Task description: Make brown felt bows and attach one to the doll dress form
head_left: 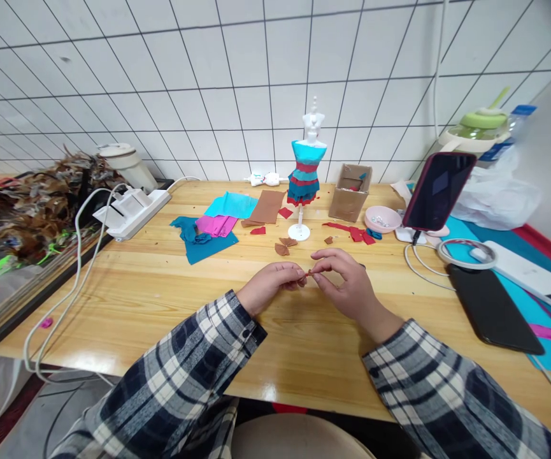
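Observation:
Above the front half of the table, my left hand [278, 280] is closed in a pinch on a small reddish-brown scrap [309, 273], mostly covered by the fingers. My right hand [344, 284] pinches the same scrap from the other side with thumb and fingertips. Just beyond the hands lie cut brown paper pieces [282, 249]. Behind them stands a small white mannequin [299, 232] on a round base, dressed in a layered paper dress [307, 167] of light blue, red and teal. Red scraps [357, 234] lie to its right.
Sheets of light-blue [231, 204], pink [216, 225], teal [212, 250] and brown paper [269, 207] lie back left. A cardboard box [350, 194], a pink bowl [383, 218], a propped phone [440, 191] and a dark phone [492, 309] sit right. A white power strip [134, 213] with cables stands left.

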`<control>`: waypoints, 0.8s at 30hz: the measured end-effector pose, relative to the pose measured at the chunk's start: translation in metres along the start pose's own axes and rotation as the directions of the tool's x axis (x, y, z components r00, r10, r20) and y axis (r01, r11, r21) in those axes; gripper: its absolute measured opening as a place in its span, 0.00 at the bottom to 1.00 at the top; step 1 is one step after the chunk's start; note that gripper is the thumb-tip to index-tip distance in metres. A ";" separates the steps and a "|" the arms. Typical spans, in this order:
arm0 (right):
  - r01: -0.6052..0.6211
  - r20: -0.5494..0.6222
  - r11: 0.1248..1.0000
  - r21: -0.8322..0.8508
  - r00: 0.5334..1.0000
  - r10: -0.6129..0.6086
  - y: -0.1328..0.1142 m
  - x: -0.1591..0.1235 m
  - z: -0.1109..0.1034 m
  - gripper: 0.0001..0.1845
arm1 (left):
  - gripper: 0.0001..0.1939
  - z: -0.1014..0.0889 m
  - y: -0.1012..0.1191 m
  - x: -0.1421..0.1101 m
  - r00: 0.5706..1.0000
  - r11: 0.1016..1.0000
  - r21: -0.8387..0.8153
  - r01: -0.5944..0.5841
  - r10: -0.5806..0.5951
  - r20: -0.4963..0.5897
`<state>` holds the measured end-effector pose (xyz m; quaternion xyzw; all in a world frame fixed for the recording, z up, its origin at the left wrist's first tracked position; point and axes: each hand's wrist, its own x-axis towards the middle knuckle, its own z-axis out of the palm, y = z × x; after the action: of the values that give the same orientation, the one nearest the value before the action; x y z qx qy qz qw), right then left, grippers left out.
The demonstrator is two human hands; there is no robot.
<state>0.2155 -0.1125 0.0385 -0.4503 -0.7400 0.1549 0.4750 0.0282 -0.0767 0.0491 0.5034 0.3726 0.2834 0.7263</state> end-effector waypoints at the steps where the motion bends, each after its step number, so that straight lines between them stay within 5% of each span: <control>1: -0.016 -0.002 1.000 0.007 1.000 0.016 0.000 0.000 0.000 0.03 | 0.12 -0.001 0.000 0.000 1.000 1.000 -0.020 0.010 -0.009 0.002; 4: -0.109 -0.014 0.992 0.055 0.994 0.110 0.000 0.001 0.000 0.03 | 0.19 -0.002 0.001 0.000 0.998 0.999 0.044 0.029 -0.026 -0.065; 6: -0.234 -0.017 0.965 0.120 0.971 0.238 0.002 0.002 0.000 0.04 | 0.21 -0.002 0.004 0.000 0.986 0.965 0.259 -0.039 0.080 -0.149; 9: -0.446 0.069 0.866 0.227 0.894 0.442 0.006 0.002 0.002 0.06 | 0.18 0.000 0.008 -0.001 0.925 0.772 0.605 -0.197 0.351 -0.146; 12: -0.560 0.195 0.770 0.305 0.828 0.525 0.008 0.002 0.005 0.07 | 0.12 0.003 0.008 0.000 0.884 0.627 0.731 -0.269 0.461 -0.071; 17: -0.584 0.241 0.725 0.366 0.812 0.532 0.006 0.002 0.007 0.10 | 0.08 0.002 0.004 0.001 0.888 0.637 0.724 -0.264 0.454 -0.076; 24: -0.540 0.218 0.811 0.226 0.839 0.498 0.010 0.003 0.005 0.10 | 0.08 0.003 0.004 0.000 0.900 0.587 0.772 -0.243 0.434 -0.047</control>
<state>0.2155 -0.1041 0.0310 -0.5511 -0.5925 0.4145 0.4165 0.0305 -0.0769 0.0539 0.7823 0.4336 0.2943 0.3367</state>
